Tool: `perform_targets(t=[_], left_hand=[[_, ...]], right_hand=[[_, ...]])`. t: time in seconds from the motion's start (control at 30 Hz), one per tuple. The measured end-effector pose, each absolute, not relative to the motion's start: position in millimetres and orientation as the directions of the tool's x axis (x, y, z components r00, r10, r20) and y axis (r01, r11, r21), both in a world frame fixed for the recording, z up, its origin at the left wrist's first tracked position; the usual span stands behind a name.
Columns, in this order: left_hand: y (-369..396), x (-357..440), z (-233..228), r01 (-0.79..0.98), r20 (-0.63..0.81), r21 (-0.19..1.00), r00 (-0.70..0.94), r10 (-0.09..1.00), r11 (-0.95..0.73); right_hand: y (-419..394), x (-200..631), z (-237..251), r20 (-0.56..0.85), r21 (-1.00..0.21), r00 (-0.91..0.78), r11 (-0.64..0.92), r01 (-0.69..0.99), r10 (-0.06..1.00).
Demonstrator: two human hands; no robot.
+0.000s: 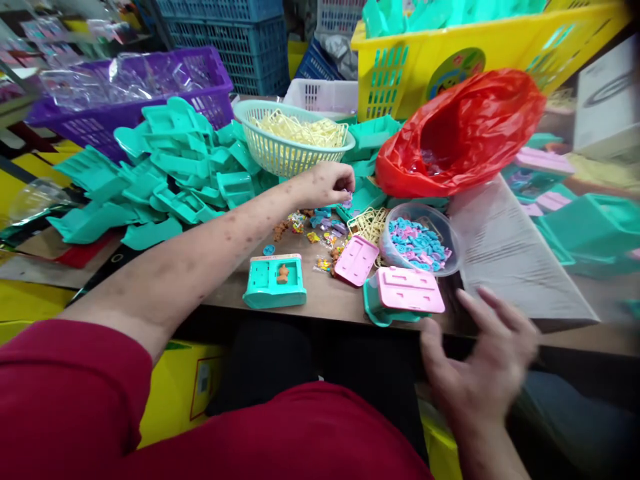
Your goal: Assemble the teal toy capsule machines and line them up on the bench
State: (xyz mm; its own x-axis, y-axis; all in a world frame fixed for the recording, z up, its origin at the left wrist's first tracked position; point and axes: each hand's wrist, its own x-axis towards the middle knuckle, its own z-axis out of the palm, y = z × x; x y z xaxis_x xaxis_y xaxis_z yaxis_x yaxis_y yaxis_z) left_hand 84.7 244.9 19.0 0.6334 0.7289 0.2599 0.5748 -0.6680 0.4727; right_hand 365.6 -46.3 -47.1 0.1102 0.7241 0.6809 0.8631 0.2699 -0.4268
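My left hand reaches across the table, its fingertips pinched on a small purple plastic piece. Below it lie loose small parts, among them little printed packets and brown figures. My right hand is a little blurred, fingers spread and holding nothing, at the table's front edge. Close to it stands a teal plastic toy box with a pink lid. A second teal toy piece with a brown figure in it sits further left. A loose pink panel lies between them.
A clear tub holds blue and pink bits. Behind are a pale basket of cream frames, a red plastic bag, a yellow crate and a purple crate. Teal parts pile up at left.
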Motion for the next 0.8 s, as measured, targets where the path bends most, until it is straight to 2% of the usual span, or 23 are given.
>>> perform_targets(t=[0.07,0.1,0.13,0.2,0.27,0.33,0.37,0.47,0.5,0.57,0.67,0.73,0.8], left_hand=[[225,63,25,0.496,0.267,0.627,0.588,0.764,-0.601],[213,53,27,0.444,0.261,0.703,0.564,0.783,-0.555],[199,46,27,0.387,0.257,0.768,0.543,0.799,-0.511],[169,36,26,0.284,0.269,0.845,0.505,0.82,-0.452],[137,33,24,0.223,0.294,0.869,0.485,0.823,-0.442],[107,31,24,0.225,0.317,0.852,0.498,0.807,-0.473],[94,31,24,0.25,0.339,0.821,0.509,0.791,-0.513],[67,24,26,0.342,0.415,0.699,0.522,0.746,-0.628],[61,20,27,0.359,0.42,0.693,0.504,0.755,-0.625],[53,13,28,0.33,0.384,0.776,0.43,0.817,-0.538],[48,3,27,0.149,0.303,0.922,0.295,0.906,-0.357],[48,-5,23,0.071,0.257,0.958,0.226,0.94,-0.279],[48,-14,18,0.093,0.192,0.973,0.179,0.965,-0.21]], right_hand=[[-56,356,-28,0.693,-0.519,0.178,0.312,0.796,0.699],[-57,347,-18,0.646,-0.619,0.2,0.352,0.702,0.737],[-54,335,-11,0.557,-0.742,0.203,0.373,0.557,0.805],[-40,303,0,0.279,-0.953,0.127,0.258,0.158,0.952],[-16,267,3,0.014,-0.981,-0.035,0.007,-0.194,0.999],[7,237,0,-0.153,-0.896,-0.168,-0.208,-0.393,0.974],[16,225,-2,-0.186,-0.852,-0.217,-0.267,-0.45,0.958],[27,208,-11,-0.179,-0.8,-0.269,-0.299,-0.52,0.946],[27,206,-13,-0.167,-0.803,-0.268,-0.289,-0.521,0.949],[24,206,-15,-0.158,-0.813,-0.264,-0.277,-0.512,0.952],[19,207,-13,-0.177,-0.813,-0.255,-0.288,-0.507,0.951],[17,208,-12,-0.189,-0.819,-0.257,-0.296,-0.491,0.948],[16,208,-11,-0.199,-0.835,-0.277,-0.31,-0.454,0.94]])
